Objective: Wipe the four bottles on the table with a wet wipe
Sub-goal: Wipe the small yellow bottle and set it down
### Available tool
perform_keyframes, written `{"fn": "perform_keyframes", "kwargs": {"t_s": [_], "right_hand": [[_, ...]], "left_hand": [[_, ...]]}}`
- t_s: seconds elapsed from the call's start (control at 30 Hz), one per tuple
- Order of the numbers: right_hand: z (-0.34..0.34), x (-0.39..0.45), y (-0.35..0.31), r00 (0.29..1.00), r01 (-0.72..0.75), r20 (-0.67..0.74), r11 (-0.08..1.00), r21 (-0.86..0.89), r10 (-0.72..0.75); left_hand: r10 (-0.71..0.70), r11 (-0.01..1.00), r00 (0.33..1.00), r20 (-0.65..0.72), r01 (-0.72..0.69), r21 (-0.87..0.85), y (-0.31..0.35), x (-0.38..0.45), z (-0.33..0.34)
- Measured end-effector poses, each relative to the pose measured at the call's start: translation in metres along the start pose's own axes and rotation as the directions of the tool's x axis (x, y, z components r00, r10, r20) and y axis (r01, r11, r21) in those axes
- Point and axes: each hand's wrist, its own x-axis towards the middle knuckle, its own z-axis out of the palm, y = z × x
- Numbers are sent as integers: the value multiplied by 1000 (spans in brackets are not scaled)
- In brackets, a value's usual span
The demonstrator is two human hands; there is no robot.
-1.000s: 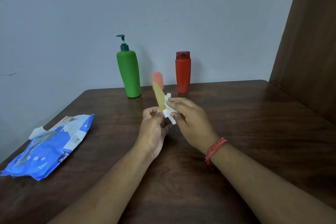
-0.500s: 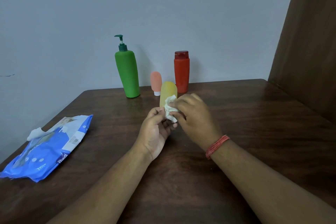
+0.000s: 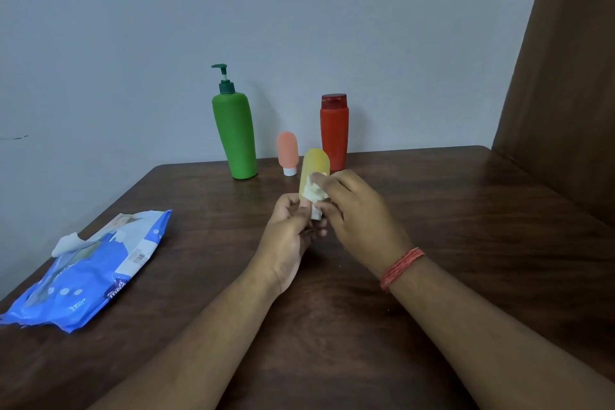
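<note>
- Yellow bottle (image 3: pixel 315 166) held upright above the desk (image 3: pixel 466 210), cap end down, in front of the green bottle (image 3: pixel 234 136) and to its right.
- Left hand (image 3: pixel 289 236) curled round the lower end of the yellow bottle, fingers pinching near the white cap.
- Right hand (image 3: pixel 359 220) clutching a crumpled white wipe (image 3: pixel 314 191), pressed against the front of the yellow bottle about midway up.
- Red thread band (image 3: pixel 401 268) round the right wrist.
- Green bottle with a dark green pump standing upright at the back of the desk, close to the wall (image 3: pixel 299 27).
- Small pink bottle (image 3: pixel 287 151) just right of the green bottle, standing on its white cap.
- Red bottle (image 3: pixel 334 130) further right of the green bottle, upright, beyond the pink one.
- Blue pack of wipes (image 3: pixel 90 270) lying flat well to the left and in front of the green bottle, one white wipe poking out at its top.
</note>
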Motion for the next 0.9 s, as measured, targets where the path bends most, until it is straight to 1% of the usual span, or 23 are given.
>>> {"fn": "perform_keyframes", "kwargs": {"t_s": [0.07, 0.1, 0.17, 0.3, 0.33, 0.37, 0.43, 0.47, 0.53, 0.63, 0.7, 0.77, 0.8, 0.83, 0.9], "right_hand": [[3, 0, 4, 999, 50, 11, 993, -105, -49], [3, 1, 5, 998, 55, 21, 991, -123, -53], [-1, 3, 7, 1000, 1, -9, 998, -64, -2], [-7, 6, 24, 976, -72, -210, 996, -49, 60], [-7, 5, 25, 973, -95, -214, 995, -16, 90], [-6, 3, 24, 978, -91, -188, 996, 7, 90], [-1, -1, 18, 993, -54, -106, 998, 17, 56], [2, -1, 17, 995, -46, -85, 999, 14, 47], [3, 2, 21, 988, -70, -134, 996, 54, 77], [-6, 5, 34, 942, -167, -266, 974, 153, 203], [-12, 5, 38, 912, -239, -296, 955, 176, 282], [-12, 3, 35, 901, -263, -294, 941, 214, 319], [-9, 2, 30, 910, -252, -271, 937, 242, 314], [-3, 1, 26, 928, -227, -235, 940, 254, 288], [8, -2, 16, 967, -172, -148, 960, 222, 207]], "left_hand": [[6, 999, 1000, 4, -6, 53, -1, 0, 0], [3, 998, 1000, 3, -3, 64, -1, 0, 0], [-1, 997, 1000, 30, -1, 73, -1, -2, 1], [-27, 998, 990, 141, 18, 64, 0, -6, 5], [-31, 998, 989, 142, 24, 51, 0, -6, 6], [-32, 999, 991, 131, 29, 26, 0, -5, 5], [-24, 1000, 995, 93, 26, -17, 1, -2, 1], [-23, 1000, 996, 83, 24, -9, 2, -2, -2], [-39, 997, 994, 105, 32, 65, 3, -3, -4], [-75, 972, 981, 177, 32, 231, 1, -5, -2], [-75, 956, 977, 201, 13, 292, 0, -6, -1], [-67, 962, 982, 176, 17, 271, 1, -6, 0], [-61, 974, 987, 147, 26, 227, 2, -6, 0], [-51, 986, 992, 111, 33, 164, 3, -5, 0], [-32, 999, 999, 43, 31, 35, 5, -3, 0]]}}
